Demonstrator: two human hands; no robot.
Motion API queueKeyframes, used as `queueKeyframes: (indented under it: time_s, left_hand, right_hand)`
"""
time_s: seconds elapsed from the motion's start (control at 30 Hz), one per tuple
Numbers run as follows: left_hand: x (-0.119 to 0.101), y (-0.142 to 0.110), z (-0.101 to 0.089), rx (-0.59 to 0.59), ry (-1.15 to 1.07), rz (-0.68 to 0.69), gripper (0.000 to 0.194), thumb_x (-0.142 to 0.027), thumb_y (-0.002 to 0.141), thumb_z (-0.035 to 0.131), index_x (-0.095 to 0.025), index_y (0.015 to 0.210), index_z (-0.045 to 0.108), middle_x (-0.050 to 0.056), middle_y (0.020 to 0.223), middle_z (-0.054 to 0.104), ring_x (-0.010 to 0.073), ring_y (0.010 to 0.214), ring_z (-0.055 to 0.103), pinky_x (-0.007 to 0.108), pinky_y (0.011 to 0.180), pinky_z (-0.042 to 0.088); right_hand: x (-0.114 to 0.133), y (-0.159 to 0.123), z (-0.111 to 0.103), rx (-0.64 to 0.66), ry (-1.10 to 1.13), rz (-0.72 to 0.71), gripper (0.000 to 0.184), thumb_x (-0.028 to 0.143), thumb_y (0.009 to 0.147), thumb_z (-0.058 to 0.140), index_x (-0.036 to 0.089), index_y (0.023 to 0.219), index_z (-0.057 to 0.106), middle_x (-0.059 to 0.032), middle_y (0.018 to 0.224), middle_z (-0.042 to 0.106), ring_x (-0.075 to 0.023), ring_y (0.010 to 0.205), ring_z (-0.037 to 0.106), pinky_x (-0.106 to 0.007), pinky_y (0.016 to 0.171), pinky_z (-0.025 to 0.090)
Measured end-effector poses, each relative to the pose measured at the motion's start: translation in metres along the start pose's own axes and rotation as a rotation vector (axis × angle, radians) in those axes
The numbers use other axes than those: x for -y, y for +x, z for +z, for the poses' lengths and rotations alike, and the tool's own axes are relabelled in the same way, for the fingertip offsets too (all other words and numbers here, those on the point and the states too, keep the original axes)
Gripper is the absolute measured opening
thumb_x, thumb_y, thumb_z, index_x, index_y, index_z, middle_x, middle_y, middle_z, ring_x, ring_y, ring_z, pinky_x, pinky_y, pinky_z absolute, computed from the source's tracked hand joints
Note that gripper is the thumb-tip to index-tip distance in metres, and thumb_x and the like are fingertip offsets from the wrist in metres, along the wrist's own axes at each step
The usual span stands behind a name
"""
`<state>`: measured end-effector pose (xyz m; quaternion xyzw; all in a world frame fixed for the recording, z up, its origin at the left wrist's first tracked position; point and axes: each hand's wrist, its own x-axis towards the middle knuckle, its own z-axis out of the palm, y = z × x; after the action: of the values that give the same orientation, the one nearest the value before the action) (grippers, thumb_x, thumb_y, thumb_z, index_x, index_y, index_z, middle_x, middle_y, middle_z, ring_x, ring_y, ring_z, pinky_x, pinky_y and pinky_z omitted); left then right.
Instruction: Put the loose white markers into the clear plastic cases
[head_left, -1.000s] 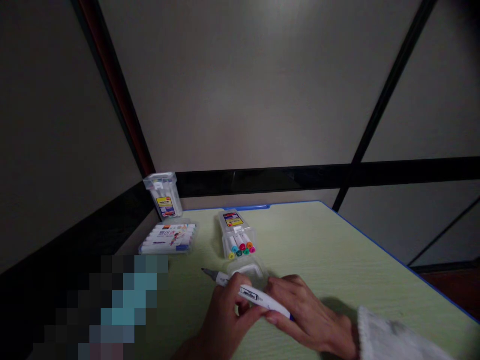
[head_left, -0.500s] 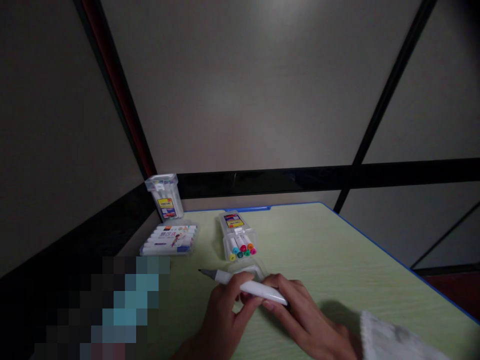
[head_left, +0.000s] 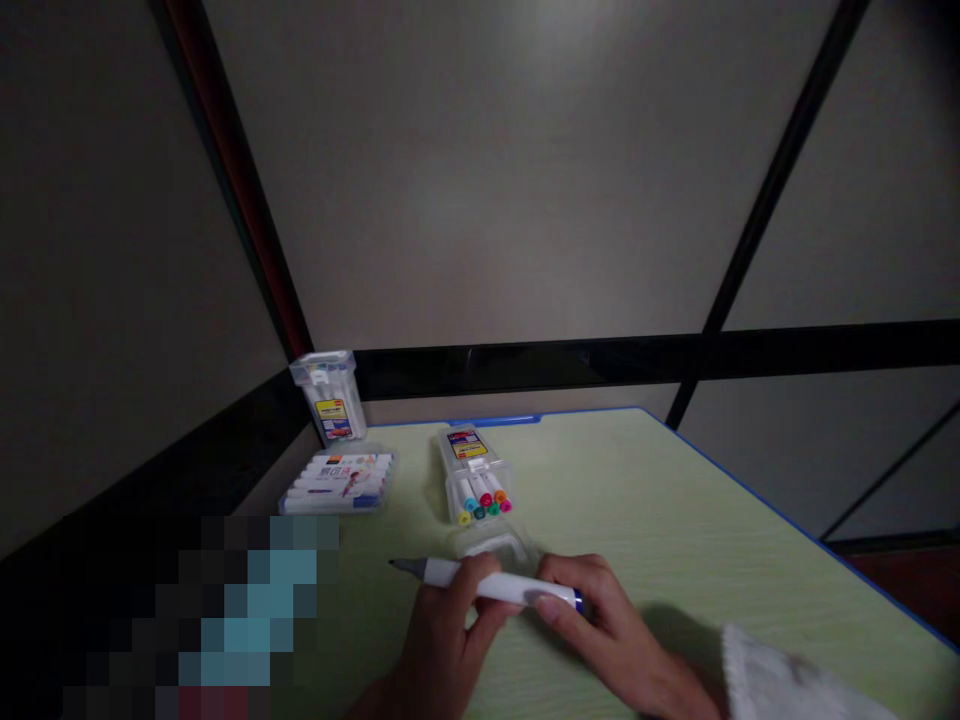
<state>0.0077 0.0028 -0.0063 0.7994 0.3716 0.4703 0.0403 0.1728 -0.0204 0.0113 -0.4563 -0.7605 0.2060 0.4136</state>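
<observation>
A white marker lies crosswise between my hands above the table. Its bare grey cone and dark nib point left, and a dark blue band rings its right end. My left hand pinches the barrel left of the middle. Near the blue end, my right hand grips the same marker between thumb and fingers. Just beyond my hands is a clear plastic lid, partly covered by them. Behind it lies an open clear marker case with several colored marker ends facing me.
A flat pack of white markers lies on the left of the pale green table. Behind it a clear lidded marker box stands upright by the wall. A blue strip sits at the far table edge.
The marker has lowered slightly and turned flatter, its nib moving left and down. The blue band at its right end now shows. My right fingers have shifted on the barrel.
</observation>
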Motion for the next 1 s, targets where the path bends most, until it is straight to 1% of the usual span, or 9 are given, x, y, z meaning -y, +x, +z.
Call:
queueKeyframes:
  time_s: [0.07, 0.17, 0.3, 0.4, 0.53, 0.7, 0.77, 0.87, 1.0]
  left_hand:
    - [0.000, 0.000, -0.001, -0.012, 0.013, 0.019, 0.023, -0.034, 0.088, 0.044, -0.018, 0.079, 0.058, 0.000, 0.052, 0.062, 0.0133, 0.045, 0.059, 0.018, 0.045, 0.047]
    - [-0.002, 0.001, -0.002, -0.011, 0.011, 0.026, 0.030, -0.040, 0.089, 0.042, -0.017, 0.079, 0.058, 0.001, 0.053, 0.062, 0.0133, 0.045, 0.059, 0.018, 0.044, 0.047]
    - [-0.001, 0.001, -0.003, 0.006, 0.004, 0.035, 0.036, -0.044, 0.089, 0.039, -0.017, 0.076, 0.058, 0.001, 0.051, 0.060, 0.0132, 0.043, 0.057, 0.018, 0.042, 0.046]
    - [0.000, -0.002, -0.003, 0.002, 0.009, 0.028, 0.033, -0.043, 0.088, 0.042, -0.017, 0.077, 0.060, 0.003, 0.058, 0.063, 0.0138, 0.048, 0.059, 0.019, 0.045, 0.047]
    - [0.003, -0.008, -0.003, 0.036, -0.020, 0.006, 0.019, -0.035, 0.086, 0.050, -0.019, 0.083, 0.061, 0.002, 0.064, 0.065, 0.0121, 0.051, 0.058, 0.020, 0.054, 0.050]
    - [0.002, -0.010, -0.001, 0.066, -0.082, -0.027, 0.011, -0.027, 0.084, 0.052, -0.020, 0.085, 0.060, -0.002, 0.059, 0.059, 0.0099, 0.046, 0.054, 0.017, 0.051, 0.047]
    - [0.001, -0.009, 0.000, 0.057, -0.098, -0.023, 0.010, -0.026, 0.084, 0.052, -0.019, 0.081, 0.059, -0.003, 0.054, 0.055, 0.0097, 0.045, 0.052, 0.017, 0.048, 0.044]
    - [-0.003, -0.006, -0.001, 0.048, -0.113, -0.012, 0.015, -0.027, 0.086, 0.049, -0.019, 0.079, 0.058, -0.005, 0.048, 0.051, 0.0096, 0.042, 0.050, 0.016, 0.045, 0.042]
    - [-0.006, -0.003, -0.003, 0.017, -0.116, -0.018, 0.021, -0.033, 0.086, 0.049, -0.018, 0.078, 0.060, -0.002, 0.053, 0.055, 0.0095, 0.042, 0.049, 0.017, 0.043, 0.042]
  right_hand:
    - [0.001, 0.001, 0.000, 0.032, 0.076, 0.054, 0.061, 0.064, 0.084, 0.026, 0.018, 0.055, 0.051, 0.0032, 0.050, 0.039, -0.0123, 0.051, 0.042, -0.023, 0.048, 0.035]
    - [0.002, 0.003, -0.002, 0.129, 0.231, 0.093, 0.059, 0.063, 0.085, 0.028, 0.018, 0.058, 0.053, 0.0043, 0.052, 0.034, -0.0112, 0.050, 0.036, -0.022, 0.046, 0.032]
    - [0.003, 0.002, -0.003, 0.178, 0.314, 0.105, 0.054, 0.059, 0.086, 0.030, 0.018, 0.061, 0.053, 0.0043, 0.055, 0.035, -0.0111, 0.053, 0.035, -0.022, 0.049, 0.032]
    - [0.002, -0.002, -0.002, 0.183, 0.326, 0.091, 0.051, 0.056, 0.088, 0.031, 0.018, 0.060, 0.051, 0.0041, 0.056, 0.038, -0.0112, 0.055, 0.037, -0.022, 0.052, 0.034]
    - [-0.001, -0.006, -0.001, 0.159, 0.305, 0.079, 0.049, 0.053, 0.089, 0.032, 0.018, 0.060, 0.051, 0.0031, 0.059, 0.042, -0.0119, 0.058, 0.040, -0.022, 0.056, 0.037]
    - [-0.001, -0.005, -0.001, 0.165, 0.281, 0.055, 0.050, 0.053, 0.089, 0.031, 0.019, 0.060, 0.052, 0.0021, 0.060, 0.048, -0.0128, 0.060, 0.044, -0.024, 0.060, 0.041]
    - [0.000, -0.005, -0.002, 0.147, 0.257, 0.043, 0.050, 0.053, 0.090, 0.031, 0.019, 0.060, 0.053, 0.0017, 0.060, 0.050, -0.0130, 0.060, 0.045, -0.024, 0.060, 0.042]
    - [0.000, -0.007, -0.004, 0.120, 0.193, 0.024, 0.049, 0.051, 0.091, 0.031, 0.019, 0.062, 0.056, 0.0010, 0.061, 0.052, -0.0133, 0.061, 0.048, -0.024, 0.059, 0.043]
    - [0.003, -0.008, -0.005, 0.088, 0.073, -0.011, 0.052, 0.054, 0.091, 0.026, 0.019, 0.067, 0.058, -0.0007, 0.063, 0.057, -0.0148, 0.063, 0.052, -0.024, 0.058, 0.045]
